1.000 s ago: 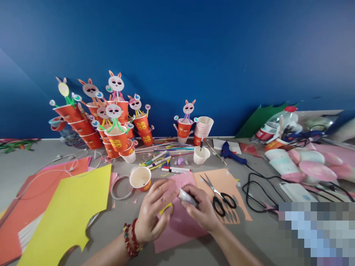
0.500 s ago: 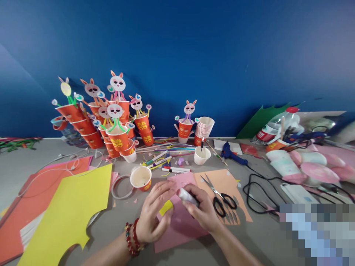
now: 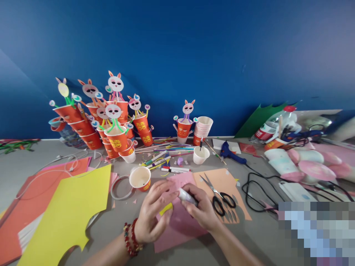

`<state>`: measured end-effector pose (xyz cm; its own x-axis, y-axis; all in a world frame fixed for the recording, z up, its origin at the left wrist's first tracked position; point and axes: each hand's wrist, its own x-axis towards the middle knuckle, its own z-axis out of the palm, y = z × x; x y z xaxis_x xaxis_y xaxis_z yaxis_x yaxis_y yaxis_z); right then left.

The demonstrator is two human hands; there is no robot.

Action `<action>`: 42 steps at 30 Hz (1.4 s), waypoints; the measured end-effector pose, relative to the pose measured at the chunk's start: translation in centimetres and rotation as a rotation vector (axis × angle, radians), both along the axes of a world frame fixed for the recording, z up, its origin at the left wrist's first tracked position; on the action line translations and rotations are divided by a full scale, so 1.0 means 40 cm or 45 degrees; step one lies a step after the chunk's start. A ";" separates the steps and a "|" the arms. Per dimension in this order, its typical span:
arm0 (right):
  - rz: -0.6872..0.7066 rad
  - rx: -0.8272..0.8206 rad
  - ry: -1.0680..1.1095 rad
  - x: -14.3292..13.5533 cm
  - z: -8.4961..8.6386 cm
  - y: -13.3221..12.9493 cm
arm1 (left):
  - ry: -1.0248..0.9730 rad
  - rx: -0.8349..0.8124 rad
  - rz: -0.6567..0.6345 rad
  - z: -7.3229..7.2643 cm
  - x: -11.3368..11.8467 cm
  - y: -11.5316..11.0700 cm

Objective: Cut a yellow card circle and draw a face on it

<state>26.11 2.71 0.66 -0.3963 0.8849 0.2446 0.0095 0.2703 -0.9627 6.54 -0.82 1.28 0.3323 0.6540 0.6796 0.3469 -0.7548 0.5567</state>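
Note:
Over a pink sheet (image 3: 183, 225) at the front middle, my right hand (image 3: 201, 208) grips a small whitish tube (image 3: 187, 197). The fingertips of my left hand (image 3: 155, 212) are near the tube's left end. A small yellow piece (image 3: 166, 209) shows between my left thumb and fingers; whether it is held or lies on the sheet is hard to tell. Red bead bracelets (image 3: 131, 238) circle my left wrist. Black-handled scissors (image 3: 219, 195) lie on an orange sheet (image 3: 219, 177) right of my right hand.
A paper cup (image 3: 140, 179) and a tape roll (image 3: 122, 187) stand left of my hands. Behind are markers (image 3: 176, 170), a white cup (image 3: 201, 156) and red cups with rabbit figures (image 3: 115, 136). A yellow sheet (image 3: 72, 199) lies left; a blue glue gun (image 3: 233, 154) and cables lie right.
My left fingertips have come up to the tube's end, hiding its pinkish tip. The whole view has shifted slightly.

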 end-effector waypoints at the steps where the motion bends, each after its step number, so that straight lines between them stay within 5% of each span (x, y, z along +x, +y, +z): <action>1: -0.008 -0.004 -0.005 0.000 0.002 0.000 | 0.002 0.009 0.001 0.001 -0.001 0.001; 42: -0.016 -0.018 -0.016 -0.002 0.006 0.002 | -0.033 0.028 0.021 0.004 0.002 0.004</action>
